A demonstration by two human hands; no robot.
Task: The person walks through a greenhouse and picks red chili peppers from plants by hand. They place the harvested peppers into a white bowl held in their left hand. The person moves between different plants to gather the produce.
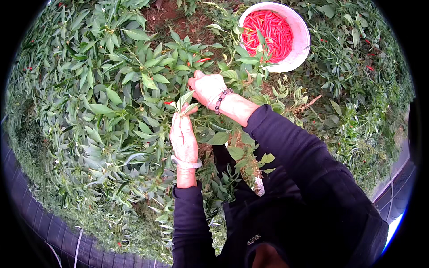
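My left hand (pixel 184 137), with a pale bangle at its wrist, has the leafy tip of a chilli plant shoot (pixel 183 102) between its thumb and fingers. Just above and to the right, my right hand (pixel 207 88), wearing a beaded bracelet, is curled among the leaves; its fingertips are mostly hidden, and whether they grip anything cannot be told. A red chilli (pixel 168 103) shows beside the left fingertips. Another red chilli (pixel 203 60) lies among leaves above the right hand. A white plastic bucket (pixel 303 37) holds many red chillies (pixel 273 37) at the upper right.
Dense chilli plants (pixel 110 104) surround the hands, some bearing long green chillies (pixel 136 156). Leafy stems overlap the bucket's near rim. Bare reddish soil (pixel 167 20) shows at the top. A dark sheet barrier (pixel 50 217) curves along the lower left; a reddish seed spike (pixel 306 103) stands right of the arm.
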